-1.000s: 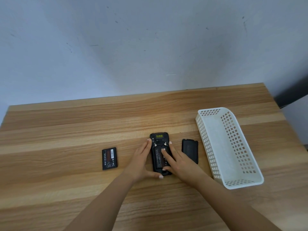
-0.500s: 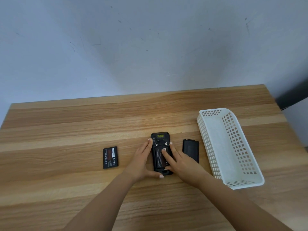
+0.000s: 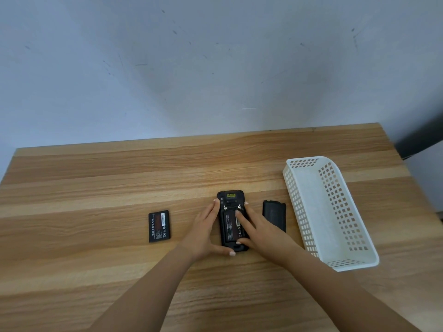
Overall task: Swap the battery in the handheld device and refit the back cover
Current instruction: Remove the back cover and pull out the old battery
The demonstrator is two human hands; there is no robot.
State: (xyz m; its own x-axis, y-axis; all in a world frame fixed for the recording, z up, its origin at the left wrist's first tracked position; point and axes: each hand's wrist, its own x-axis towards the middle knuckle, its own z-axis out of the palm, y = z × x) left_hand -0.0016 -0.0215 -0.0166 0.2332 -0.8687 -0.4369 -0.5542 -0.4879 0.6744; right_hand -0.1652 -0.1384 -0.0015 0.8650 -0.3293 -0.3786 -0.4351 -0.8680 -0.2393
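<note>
The black handheld device [image 3: 230,200] lies face down on the wooden table [image 3: 96,188], its back open with a battery [image 3: 229,226] seated in the bay. My left hand [image 3: 203,231] clasps the device's left side, thumb at its bottom edge. My right hand [image 3: 261,232] rests on the device's right side, with the index finger pressing on the battery and the thumb near its lower end. A second battery [image 3: 159,225] lies flat to the left, label up. The black back cover [image 3: 274,214] lies just right of my right hand.
A white perforated plastic basket [image 3: 335,207] stands at the right, with nothing visible inside. The table's back edge meets a pale wall. A dark object shows beyond the table's right edge.
Both hands stay on the device almost unmoved; my right index finger remains pressed on the battery. The view has shifted slightly.
</note>
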